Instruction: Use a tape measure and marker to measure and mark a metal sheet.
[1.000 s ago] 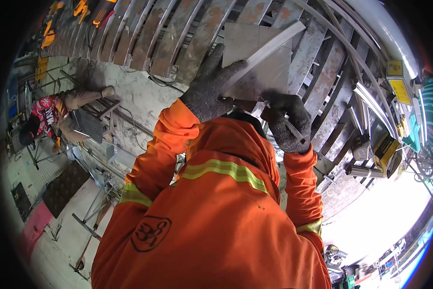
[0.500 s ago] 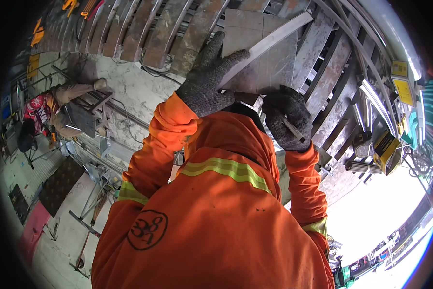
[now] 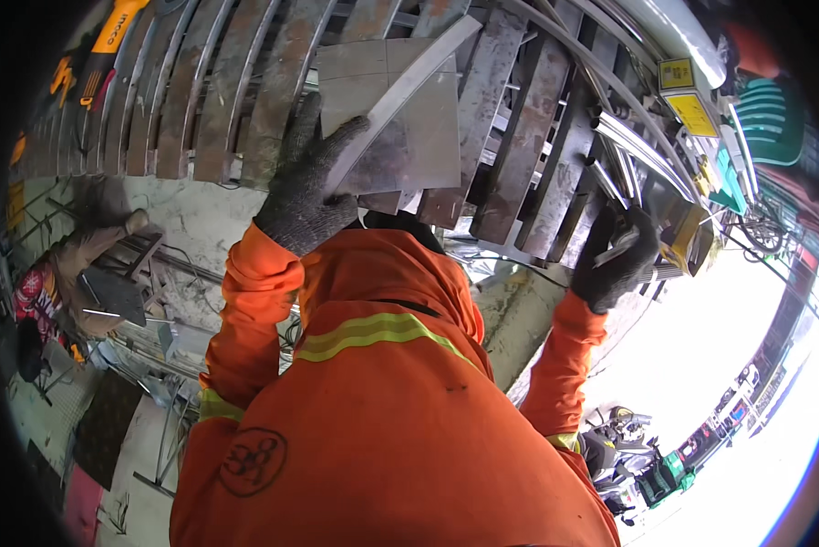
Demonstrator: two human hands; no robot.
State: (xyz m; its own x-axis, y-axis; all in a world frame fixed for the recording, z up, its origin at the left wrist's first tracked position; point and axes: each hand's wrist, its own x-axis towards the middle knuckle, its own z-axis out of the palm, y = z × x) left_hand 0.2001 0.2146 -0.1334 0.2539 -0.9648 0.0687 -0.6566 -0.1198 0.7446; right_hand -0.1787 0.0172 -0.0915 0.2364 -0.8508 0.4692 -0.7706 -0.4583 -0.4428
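Observation:
My left hand (image 3: 311, 187), in a dark grey knitted glove, holds the lower end of a flat metal bar (image 3: 405, 89) between thumb and forefinger. Its other fingers spread beside the bar. The bar slants across a square grey metal plate (image 3: 428, 137), which lies on the slatted metal bench and bears faint lines. Away to the right, my gloved right hand (image 3: 617, 260) is closed round a slim pale tool (image 3: 621, 244); its kind is unclear. That hand is beside a yellow-and-black box (image 3: 688, 235) at the bench's right end and partly hides what lies there.
Rusty slats (image 3: 514, 137) with gaps make up the bench top. Metal profiles (image 3: 642, 150) and yellow-labelled boxes (image 3: 688, 100) lie at the right, near a teal plastic chair (image 3: 770, 118). An orange-handled tool (image 3: 108, 41) is far left. A co-worker (image 3: 58, 283) crouches among metal pieces at left.
My right hand has left the plate's near edge and moved right, to the boxes. My left hand stays on the bar. The whole view has shifted, so bench and plate appear further left.

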